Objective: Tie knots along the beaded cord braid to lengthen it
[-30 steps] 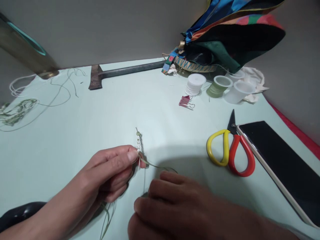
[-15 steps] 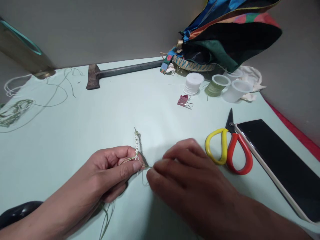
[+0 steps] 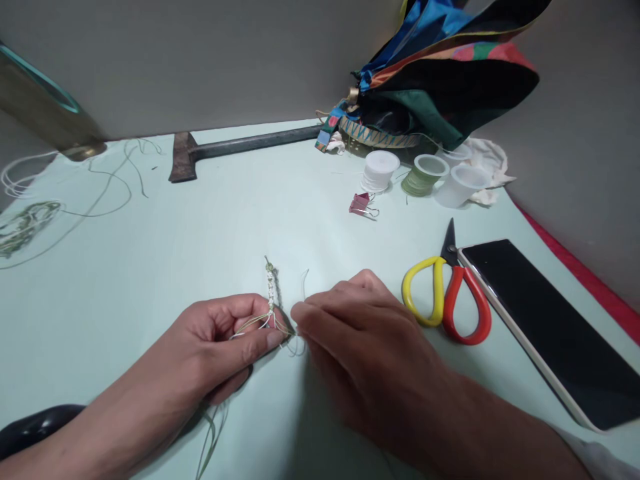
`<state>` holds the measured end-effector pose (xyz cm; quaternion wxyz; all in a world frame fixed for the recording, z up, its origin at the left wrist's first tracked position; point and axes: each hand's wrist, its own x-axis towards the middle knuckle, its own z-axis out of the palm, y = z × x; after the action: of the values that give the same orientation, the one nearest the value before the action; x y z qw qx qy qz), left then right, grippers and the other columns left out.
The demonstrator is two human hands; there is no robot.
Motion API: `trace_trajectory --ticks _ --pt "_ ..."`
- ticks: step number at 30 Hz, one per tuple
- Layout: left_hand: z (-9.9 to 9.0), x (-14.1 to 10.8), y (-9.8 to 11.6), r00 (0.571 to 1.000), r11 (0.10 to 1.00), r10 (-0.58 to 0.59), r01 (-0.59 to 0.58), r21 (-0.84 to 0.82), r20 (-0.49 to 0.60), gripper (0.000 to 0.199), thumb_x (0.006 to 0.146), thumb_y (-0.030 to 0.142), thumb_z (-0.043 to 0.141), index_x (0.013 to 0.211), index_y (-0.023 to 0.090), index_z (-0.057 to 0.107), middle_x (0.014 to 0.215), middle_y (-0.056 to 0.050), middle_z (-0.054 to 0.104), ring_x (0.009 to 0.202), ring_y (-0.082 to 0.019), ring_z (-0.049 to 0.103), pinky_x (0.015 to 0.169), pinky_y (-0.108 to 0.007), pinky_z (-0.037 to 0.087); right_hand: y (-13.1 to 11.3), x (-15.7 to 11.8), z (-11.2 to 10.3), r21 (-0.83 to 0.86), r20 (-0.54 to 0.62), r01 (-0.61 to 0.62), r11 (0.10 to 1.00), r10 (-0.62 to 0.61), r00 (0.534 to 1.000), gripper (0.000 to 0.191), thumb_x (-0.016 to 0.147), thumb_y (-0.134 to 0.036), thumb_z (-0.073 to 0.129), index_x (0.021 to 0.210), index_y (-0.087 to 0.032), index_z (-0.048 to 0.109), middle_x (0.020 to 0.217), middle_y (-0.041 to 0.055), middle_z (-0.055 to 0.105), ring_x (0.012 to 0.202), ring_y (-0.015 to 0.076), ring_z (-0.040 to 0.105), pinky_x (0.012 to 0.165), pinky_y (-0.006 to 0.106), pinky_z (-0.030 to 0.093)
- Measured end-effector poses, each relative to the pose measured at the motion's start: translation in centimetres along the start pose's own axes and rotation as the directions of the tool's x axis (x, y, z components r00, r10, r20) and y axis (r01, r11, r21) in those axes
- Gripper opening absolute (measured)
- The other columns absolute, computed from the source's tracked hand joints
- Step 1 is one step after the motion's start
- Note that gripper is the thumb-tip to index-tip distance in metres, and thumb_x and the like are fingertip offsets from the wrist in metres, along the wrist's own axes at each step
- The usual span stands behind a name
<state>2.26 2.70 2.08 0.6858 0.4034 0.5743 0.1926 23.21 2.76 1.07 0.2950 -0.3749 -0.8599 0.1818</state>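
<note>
A short knotted cord braid, white and green, points up from the fingers of my left hand. That hand pinches its lower end between thumb and fingers, where thin green and white strands fan out. More green strands hang below the palm onto the table. Close by on the right, my right hand has its fingers closed on thin cord strands. A loose end sticks up above its fingertips, and a small loop shows between the hands.
Scissors and a phone lie at the right. Behind are a pink binder clip, a white spool, a green spool, a hammer-like tool and an umbrella. Tangled cords lie left.
My right hand has shifted slightly left and up, its fingers drawn closer together. A cord end now shows above its fingertips. The view has shifted a little.
</note>
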Motion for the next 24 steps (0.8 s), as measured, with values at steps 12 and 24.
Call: trace_trajectory --ticks 12,24 --pt "0.4 0.2 -0.5 0.996 0.999 -0.037 0.040 0.034 -0.077 0.038 0.076 0.057 0.080 0.077 0.023 0.065 0.072 0.002 0.053 0.061 -0.014 0.034 0.053 -0.025 0.027 0.0 -0.1 1.3 0.249 0.132 -0.272 0.929 0.246 0.960 0.019 0.097 -0.008 0.055 0.097 -0.018 0.071 0.089 0.0034 0.076 0.083 0.0169 0.069 0.076 0.028 0.052" --pt "0.4 -0.2 -1.0 0.996 0.993 -0.052 0.059 0.101 -0.071 0.050 0.082 0.073 0.069 0.081 0.023 0.063 0.075 0.004 0.048 0.066 -0.015 0.031 0.055 -0.027 0.024 0.1 0.4 0.6 0.393 0.103 -0.378 0.838 0.369 0.924 0.021 0.091 -0.005 0.062 0.085 -0.020 0.074 0.083 -0.0032 0.077 0.078 0.0130 0.068 0.075 0.025 0.048"
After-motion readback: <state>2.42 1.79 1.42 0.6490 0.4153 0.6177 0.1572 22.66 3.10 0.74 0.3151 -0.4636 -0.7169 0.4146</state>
